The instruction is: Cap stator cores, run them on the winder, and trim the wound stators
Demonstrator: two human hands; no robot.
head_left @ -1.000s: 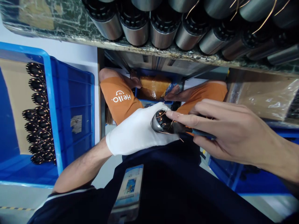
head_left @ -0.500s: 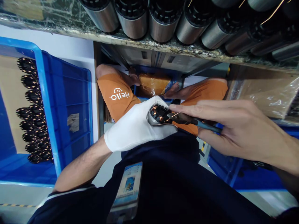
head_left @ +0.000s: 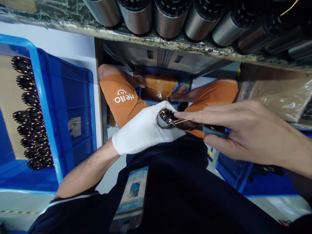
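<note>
My left hand [head_left: 143,130], in a white glove, is wrapped round a motor stator [head_left: 162,121] with a silvery metal shell and a black slotted end showing copper windings. That end faces up and to the right. My bare right hand [head_left: 241,130] grips pliers [head_left: 207,130] with dark handles, their jaws at the stator's rim. Thin copper wire [head_left: 181,121] runs out from the stator past the jaws, and another strand rises above the glove. Whether the jaws pinch a wire I cannot tell.
Several similar metal-shelled stators [head_left: 168,24] stand along the edge of the worn bench [head_left: 73,27] above. A blue crate [head_left: 65,97] at left holds several black wound cores [head_left: 31,130]. Another blue bin [head_left: 270,185] is at lower right. A plastic-wrapped carton [head_left: 273,94] lies at right.
The stator has turned slightly in my gloved hand, and the pliers' jaws have shifted a little left and down along its rim. Both hands keep their hold.
</note>
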